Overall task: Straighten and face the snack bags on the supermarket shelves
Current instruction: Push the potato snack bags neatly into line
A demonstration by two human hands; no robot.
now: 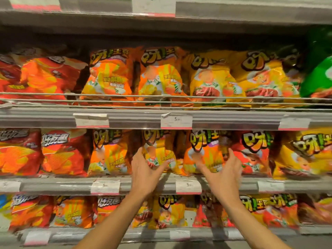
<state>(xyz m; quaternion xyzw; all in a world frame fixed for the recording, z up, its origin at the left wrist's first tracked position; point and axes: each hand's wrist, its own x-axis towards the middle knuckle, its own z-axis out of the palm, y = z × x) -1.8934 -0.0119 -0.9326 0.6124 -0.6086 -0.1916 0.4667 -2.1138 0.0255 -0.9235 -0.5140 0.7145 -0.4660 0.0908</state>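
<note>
Snack bags, puffy, light and crinkly above the middle shelf rail, are gripped at their sides by the left hand and the right hand, best held gently there.

We cannot read the price tags; their print is too blurred. A green bag at the upper right is cut off by the frame edge. The bottom-row bags are partly hidden behind both forearms.
</note>
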